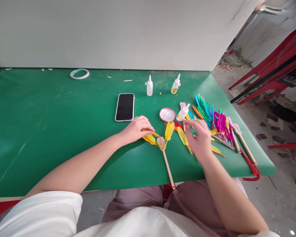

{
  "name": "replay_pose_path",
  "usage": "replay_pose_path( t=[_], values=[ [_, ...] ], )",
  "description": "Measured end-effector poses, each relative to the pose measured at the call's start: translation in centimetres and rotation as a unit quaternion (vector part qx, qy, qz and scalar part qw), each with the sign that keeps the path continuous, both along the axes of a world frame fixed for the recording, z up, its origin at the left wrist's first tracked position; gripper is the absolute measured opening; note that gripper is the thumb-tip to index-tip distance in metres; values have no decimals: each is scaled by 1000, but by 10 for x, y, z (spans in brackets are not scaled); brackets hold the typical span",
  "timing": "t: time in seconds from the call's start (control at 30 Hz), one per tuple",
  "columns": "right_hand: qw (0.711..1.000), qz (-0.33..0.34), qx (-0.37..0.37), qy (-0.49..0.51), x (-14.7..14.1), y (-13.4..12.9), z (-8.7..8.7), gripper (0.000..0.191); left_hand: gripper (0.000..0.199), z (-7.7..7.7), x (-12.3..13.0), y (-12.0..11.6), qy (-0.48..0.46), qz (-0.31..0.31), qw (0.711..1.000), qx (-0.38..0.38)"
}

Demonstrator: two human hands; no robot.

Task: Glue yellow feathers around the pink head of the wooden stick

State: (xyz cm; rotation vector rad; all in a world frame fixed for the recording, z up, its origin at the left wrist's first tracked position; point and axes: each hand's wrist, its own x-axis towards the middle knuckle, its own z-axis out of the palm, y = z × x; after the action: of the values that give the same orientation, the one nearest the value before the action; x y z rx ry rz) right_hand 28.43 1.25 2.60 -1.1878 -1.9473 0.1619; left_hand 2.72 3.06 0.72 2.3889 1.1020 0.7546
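Observation:
A small fan-shaped piece lies on the table, with a pinkish heart-shaped centre (160, 142), a wooden handle (168, 169) and yellow feathers (169, 131) spreading from its top. My left hand (137, 130) pinches the yellow feathers on its left side. Just right of the piece, my right hand (198, 135) is held with thumb and forefinger close together, and whatever is between them is too small to make out. Beneath and beside it are loose yellow feathers (183, 136). A white glue bottle (183, 112) leans just beyond its fingertips, near a round dish with a whitish surface (167, 114).
A phone (124, 107), two upright glue bottles (149, 86) (175, 84) and a tape roll (79, 74) stand or lie farther back on the green table (51, 115). Colourful feathers (207, 112) and wooden handles (246, 148) with a red tassel (253, 168) crowd the right. A red chair (273, 65) is beyond.

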Motion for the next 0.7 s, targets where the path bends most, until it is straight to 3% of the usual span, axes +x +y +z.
replay_pose_path(
  t=[0.07,0.17,0.3,0.4,0.47,0.53,0.6,0.7],
  values=[
    [995,-84,-58,4,13,20,4,38,13,2,2,-4,-26,11,998,50],
    [986,-107,-111,-67,20,48,0,60,11,2,7,-13,-38,34,988,149],
    [981,-48,-143,-119,12,68,-13,41,19,0,12,-21,-9,28,966,257],
    [985,-44,-166,-30,9,70,-12,34,31,-1,12,-22,6,7,957,288],
    [976,-19,-190,105,11,66,-4,33,34,-1,11,-22,8,5,954,300],
    [948,17,-227,222,16,58,10,34,34,0,9,-22,11,13,951,309],
    [933,30,-275,232,20,47,26,34,34,0,8,-23,14,22,948,318],
    [959,-49,-220,170,22,33,46,30,32,1,6,-24,15,27,942,334]
  ],
)
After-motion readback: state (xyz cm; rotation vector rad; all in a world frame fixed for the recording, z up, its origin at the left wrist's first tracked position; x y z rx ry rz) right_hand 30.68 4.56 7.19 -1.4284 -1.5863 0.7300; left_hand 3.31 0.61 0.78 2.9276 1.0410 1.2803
